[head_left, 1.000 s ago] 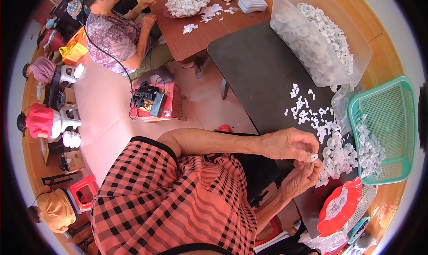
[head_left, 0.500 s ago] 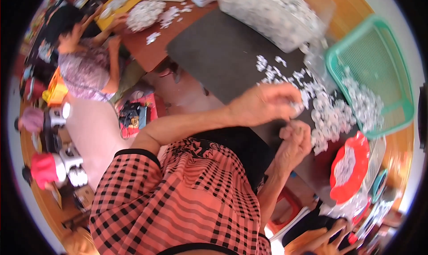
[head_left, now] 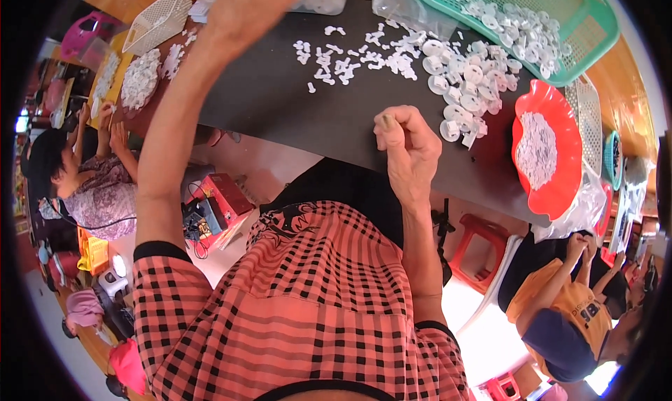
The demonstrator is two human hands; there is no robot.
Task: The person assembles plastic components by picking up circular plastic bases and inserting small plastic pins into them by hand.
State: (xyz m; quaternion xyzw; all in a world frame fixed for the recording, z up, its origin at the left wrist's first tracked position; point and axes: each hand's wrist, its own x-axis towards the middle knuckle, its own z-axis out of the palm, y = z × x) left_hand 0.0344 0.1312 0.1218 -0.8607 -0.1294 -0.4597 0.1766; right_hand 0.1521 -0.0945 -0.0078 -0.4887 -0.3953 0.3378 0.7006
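Note:
My left hand (head_left: pixel 255 9) reaches to the far edge of the view, next to the clear plastic bin (head_left: pixel 327 0). Its fingers are cut off by the picture's edge, so their hold does not show. Nearer me, above the front of the dark tabletop (head_left: pixel 259 96), my right hand (head_left: pixel 411 152) is closed with the fingers curled and thumb pressed to them; what they hold, if anything, cannot be made out. Small white plastic pieces (head_left: pixel 343 68) lie scattered beyond it. A heap of round white plastic parts (head_left: pixel 472 93) sits to its right.
A green basket (head_left: pixel 595 47) with more round parts stands at the far right. Nearer is a red wavy-edged dish (head_left: pixel 570 145) of tiny white pieces. Co-workers sit at left and right. Below the table are a red stool (head_left: pixel 483 243) and a red box (head_left: pixel 227 194).
My left hand has moved away from my right hand, forward and left to the bin. My right hand stays closed over the table's front. The view has turned.

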